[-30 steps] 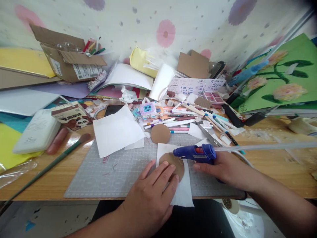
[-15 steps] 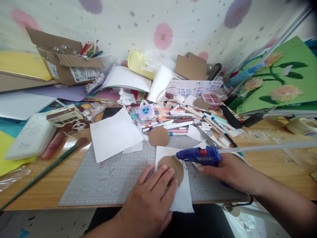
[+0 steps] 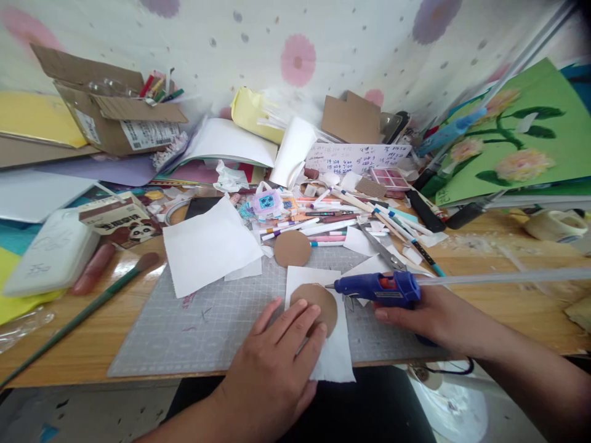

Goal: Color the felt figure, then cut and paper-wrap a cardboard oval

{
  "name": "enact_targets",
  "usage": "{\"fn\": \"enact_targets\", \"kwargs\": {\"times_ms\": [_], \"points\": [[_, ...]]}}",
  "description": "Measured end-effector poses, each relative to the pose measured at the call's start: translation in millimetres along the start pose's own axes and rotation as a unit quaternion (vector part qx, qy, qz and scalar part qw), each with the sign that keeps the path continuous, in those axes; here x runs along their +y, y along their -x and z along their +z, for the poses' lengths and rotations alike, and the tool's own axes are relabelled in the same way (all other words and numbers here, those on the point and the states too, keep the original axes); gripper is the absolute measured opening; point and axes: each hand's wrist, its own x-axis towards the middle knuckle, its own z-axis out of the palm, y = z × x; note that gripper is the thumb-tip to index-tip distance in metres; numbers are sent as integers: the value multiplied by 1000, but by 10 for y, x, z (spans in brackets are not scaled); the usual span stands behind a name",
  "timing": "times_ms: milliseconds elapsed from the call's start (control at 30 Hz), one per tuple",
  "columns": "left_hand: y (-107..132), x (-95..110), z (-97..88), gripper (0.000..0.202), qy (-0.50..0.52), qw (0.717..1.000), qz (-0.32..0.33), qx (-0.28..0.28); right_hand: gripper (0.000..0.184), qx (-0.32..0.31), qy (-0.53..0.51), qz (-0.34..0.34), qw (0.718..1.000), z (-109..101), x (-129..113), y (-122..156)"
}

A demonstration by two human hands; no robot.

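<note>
Half covers cardboard disc (image 3: 325, 306) on white paper (image 3: 338, 362) with spread left hand (image 3: 276, 355); grips blue glue gun (image 3: 369, 288) in right hand (image 3: 441, 314), pointing it toward disc's edge.

– Which parts of the person's own body are shown?
– The left hand (image 3: 272, 360) and the right hand (image 3: 443, 317) are seen bare, and the left forearm (image 3: 196, 411) and right forearm (image 3: 530, 372) are likewise left uncovered.
– And what is worn?
– Black clothing (image 3: 362, 406) is worn over the legs; its surface is seen as plain, while its cut cannot be told.
</note>
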Motion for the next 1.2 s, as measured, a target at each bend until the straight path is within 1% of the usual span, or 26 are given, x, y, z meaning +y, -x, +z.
{"fn": "enact_targets", "kwargs": {"times_ms": [67,167,300,467,667,767,867,1033,1200], "points": [[-6,7,-6,48,1,1000,-4,1,43,-3,2,8,1000,-2,-47,0],[-8,14,-10,48,0,1000,-5,0,41,7,15,0,1000,12,-72,-15],[1,14,-4,46,-5,1000,-1,3,44,10,25,-32,999,31,-30,-23],[1,13,-11,46,-13,1000,2,-8,46,18,68,-39,997,20,32,11],[-13,21,-20,46,-1,1000,-8,5,42,29,77,-47,995,17,38,80],[-13,24,-19,46,1,1000,-11,8,39,32,61,-43,997,28,50,121],[-13,24,-20,46,0,1000,-11,10,34,36,53,-53,997,39,72,160],[-17,33,-16,46,6,1000,-14,10,34,39,75,-55,995,56,86,221],[-38,44,-46,49,30,999,-25,7,28,77,68,-60,993,94,91,255]]}}
